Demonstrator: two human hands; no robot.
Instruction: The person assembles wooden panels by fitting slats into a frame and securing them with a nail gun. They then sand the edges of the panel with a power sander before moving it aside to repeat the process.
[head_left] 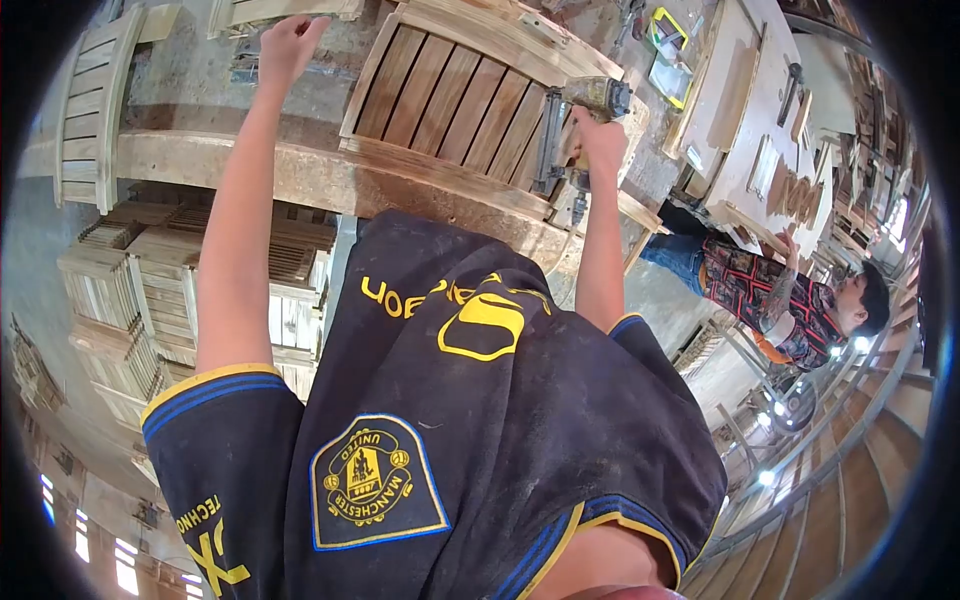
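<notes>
My right hand (600, 145) grips a nail gun (602, 95) by its handle. The gun's long magazine (548, 140) hangs over the right end of a slatted wooden panel (440, 95), which lies on the workbench. My left hand (290, 50) is raised over the bench, left of the panel and apart from it. Its fingers are curled closed, and whatever may be inside them is hidden.
A second slatted panel (90, 110) stands at the far left. Stacked slatted pieces (150, 290) fill the area below the bench (300, 160). A yellow-edged case (670, 60) sits at the back. To the right, a co-worker (770, 295) stands by another table (735, 120) with wood pieces.
</notes>
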